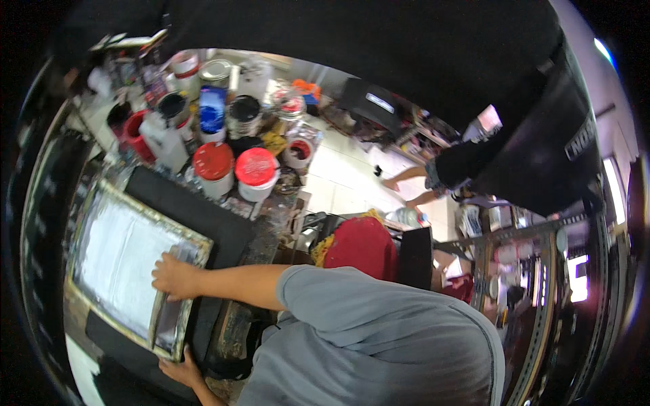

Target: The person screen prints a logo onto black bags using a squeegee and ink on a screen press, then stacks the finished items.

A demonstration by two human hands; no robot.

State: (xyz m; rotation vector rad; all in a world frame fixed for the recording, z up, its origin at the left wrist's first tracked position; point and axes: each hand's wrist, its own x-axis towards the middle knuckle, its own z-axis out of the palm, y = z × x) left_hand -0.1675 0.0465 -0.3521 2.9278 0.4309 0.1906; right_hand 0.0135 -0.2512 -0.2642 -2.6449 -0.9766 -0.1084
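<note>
A screen printing frame (112,315) with a worn, stained rim and a pale, whitish mesh lies tilted over black fabric (179,203) at the left. My right hand (177,276) reaches across it, its fingers wrapped round a long, dark-edged squeegee (157,319) that rests along the frame's inner right side. Low in the picture, my left hand (181,371) grips the frame's near corner, thumb raised against the rim; part of its fingers is hidden. Dark ink or shadow shows between the squeegee and the rim.
Beyond the frame, a crowded bench holds red-lidded tubs (256,168), a blue container (212,111), a white jug (164,142) and several paint cans. A red seat (362,249) stands close by. At right are metal shelves (542,271) and another person's legs (414,181).
</note>
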